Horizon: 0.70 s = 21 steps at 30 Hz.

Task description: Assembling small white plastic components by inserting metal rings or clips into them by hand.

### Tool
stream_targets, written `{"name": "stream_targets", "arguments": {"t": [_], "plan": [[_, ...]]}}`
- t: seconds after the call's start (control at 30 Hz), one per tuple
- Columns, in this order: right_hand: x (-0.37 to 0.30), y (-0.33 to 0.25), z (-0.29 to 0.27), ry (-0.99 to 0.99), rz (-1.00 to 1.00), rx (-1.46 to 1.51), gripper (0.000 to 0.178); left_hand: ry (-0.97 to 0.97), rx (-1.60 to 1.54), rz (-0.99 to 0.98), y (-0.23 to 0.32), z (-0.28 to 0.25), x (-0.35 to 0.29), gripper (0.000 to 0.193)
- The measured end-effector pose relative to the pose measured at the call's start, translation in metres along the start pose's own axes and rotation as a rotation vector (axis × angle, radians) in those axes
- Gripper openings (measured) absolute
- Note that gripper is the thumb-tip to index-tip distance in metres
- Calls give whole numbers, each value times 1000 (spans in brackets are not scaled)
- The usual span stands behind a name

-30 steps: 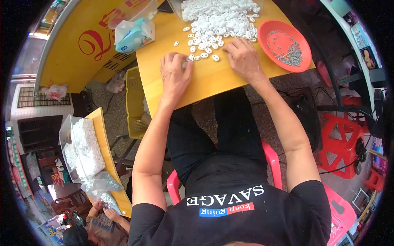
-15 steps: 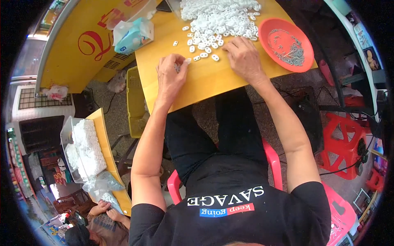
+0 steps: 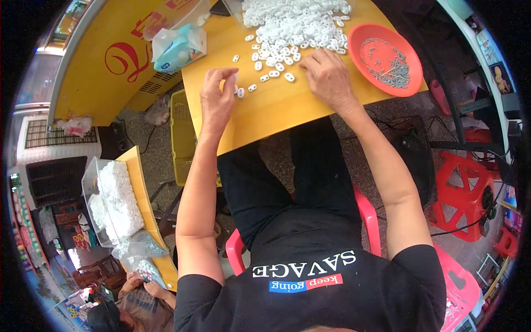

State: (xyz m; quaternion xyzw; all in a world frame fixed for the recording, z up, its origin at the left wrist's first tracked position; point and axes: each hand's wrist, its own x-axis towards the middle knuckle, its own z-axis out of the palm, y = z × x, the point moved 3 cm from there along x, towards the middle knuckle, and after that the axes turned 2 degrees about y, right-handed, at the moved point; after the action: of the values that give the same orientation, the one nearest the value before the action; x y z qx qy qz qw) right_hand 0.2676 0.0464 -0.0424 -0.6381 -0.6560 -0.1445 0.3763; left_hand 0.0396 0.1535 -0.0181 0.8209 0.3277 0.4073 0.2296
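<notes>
A: What has changed in the last second?

B: The left hand (image 3: 217, 94) has lifted off the yellow tabletop (image 3: 276, 108). A second ago it lay flat; now its fingers (image 3: 225, 74) are pinched narrow above the surface, and whether a piece sits between them I cannot tell. The right hand (image 3: 327, 77) has hardly moved: it rests at the near edge of the pile of white pieces (image 3: 296, 22), fingers curled down onto the loose ones. Whether it grips any is hidden.

A: And the pieces themselves?

B: The heap lies at the far side of the tabletop. Stray white pieces (image 3: 274, 66) are scattered between the two hands, and one lies just beside the left fingertips.

A: What else is around?

B: An orange bowl (image 3: 412, 80) with small metal bits sits at the right edge, near the right hand but apart from it. A tissue pack (image 3: 180, 50) lies at the far left corner. Below to the left, a clear bin (image 3: 91, 188) of white pieces stands on another yellow surface, where another person's hands (image 3: 144, 285) work at a bag. Red plastic stools (image 3: 462, 193) stand to the right. Nothing lies between the hands and the heap.
</notes>
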Motion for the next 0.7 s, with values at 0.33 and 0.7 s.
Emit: {"name": "stream_targets", "arguments": {"t": [0.33,0.7], "plan": [[1,-2,-2,-14,-6,-24,7,-119,105,87,1,1,-17,16],[2,-3,-1,-21,-6,-21,6,-117,153,195,-13,10,3,20]]}}
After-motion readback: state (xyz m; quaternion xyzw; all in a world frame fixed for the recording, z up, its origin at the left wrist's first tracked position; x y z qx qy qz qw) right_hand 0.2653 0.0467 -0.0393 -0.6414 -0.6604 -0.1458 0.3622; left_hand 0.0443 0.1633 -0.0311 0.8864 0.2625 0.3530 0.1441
